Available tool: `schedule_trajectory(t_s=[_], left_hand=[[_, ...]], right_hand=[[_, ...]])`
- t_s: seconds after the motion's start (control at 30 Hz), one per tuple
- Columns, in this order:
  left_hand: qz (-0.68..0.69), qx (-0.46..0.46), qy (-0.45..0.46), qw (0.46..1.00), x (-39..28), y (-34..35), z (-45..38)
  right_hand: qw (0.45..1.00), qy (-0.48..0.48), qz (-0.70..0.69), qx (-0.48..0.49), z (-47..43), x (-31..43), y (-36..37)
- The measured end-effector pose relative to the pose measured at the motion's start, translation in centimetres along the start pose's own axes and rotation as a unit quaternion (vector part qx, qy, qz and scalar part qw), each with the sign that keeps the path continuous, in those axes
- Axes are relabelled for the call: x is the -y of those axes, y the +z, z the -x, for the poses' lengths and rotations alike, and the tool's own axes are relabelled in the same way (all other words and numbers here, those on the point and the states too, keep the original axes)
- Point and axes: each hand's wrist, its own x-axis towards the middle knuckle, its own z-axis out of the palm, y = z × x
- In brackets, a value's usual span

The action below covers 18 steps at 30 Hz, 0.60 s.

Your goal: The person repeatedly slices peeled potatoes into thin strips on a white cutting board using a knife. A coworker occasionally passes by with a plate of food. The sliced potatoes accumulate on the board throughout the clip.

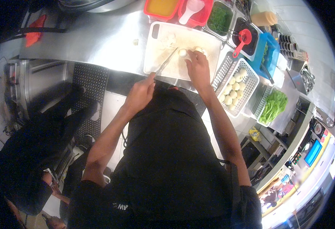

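A white cutting board (161, 57) lies on the steel counter. My left hand (141, 92) is closed around the handle of a kitchen knife (166, 61), its blade angled over the board. My right hand (197, 65) reaches over the board, fingertips at a pale round vegetable piece (182, 53), perhaps onion; whether they grip it cannot be told. Another pale piece (198, 49) lies just beyond these fingers. Thin peelings or scraps (168, 40) are spread on the board's far left part. Right of my right forearm, a white perforated basket (249, 87) holds several peeled round vegetables (233, 94).
Behind the board stand red containers (163, 15), one with yellow liquid, and a steel pan of chopped greens (219, 21). A red scoop (243, 41) rests over a dark-filled pan. Farther right are a blue bin (270, 51) and leafy greens (273, 106). Another person (33, 160) is at the left.
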Motion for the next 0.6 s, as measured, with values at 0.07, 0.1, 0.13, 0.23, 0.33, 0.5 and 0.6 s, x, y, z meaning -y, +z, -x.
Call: schedule_trajectory(t_s=[0.07, 0.1, 0.13, 0.23, 0.33, 0.5, 0.6], left_hand=[[-0.004, 0.002, -0.006, 1.0, 0.1, 0.0, 0.0], [-0.005, 0.002, -0.009, 1.0, 0.1, 0.0, 0.0], [-0.003, 0.005, -0.015, 1.0, 0.1, 0.0, 0.0], [0.002, -0.008, -0.012, 1.0, 0.4, -0.2, 0.4], [0.004, -0.031, 0.021, 0.999, 1.2, -0.3, 1.3], [-0.099, 0.037, -0.006, 0.994, 3.2, -1.0, 3.6], [-0.074, 0.014, 0.001, 0.997, 3.7, -1.1, 4.1]], right_hand=[[0.998, -0.028, 0.051, 0.005, -0.2, -0.2, 0.2], [0.998, -0.031, 0.061, 0.011, -0.4, -0.6, 0.3], [0.997, -0.034, 0.072, 0.018, -0.6, -1.0, 0.3], [1.0, -0.018, 0.004, -0.005, -1.6, -0.7, -0.7], [0.991, 0.026, -0.127, -0.019, -2.8, 1.3, -2.7], [0.965, -0.065, -0.256, 0.009, -7.3, 6.4, -2.8], [0.96, -0.146, -0.213, 0.103, -11.2, 8.9, 0.8]])
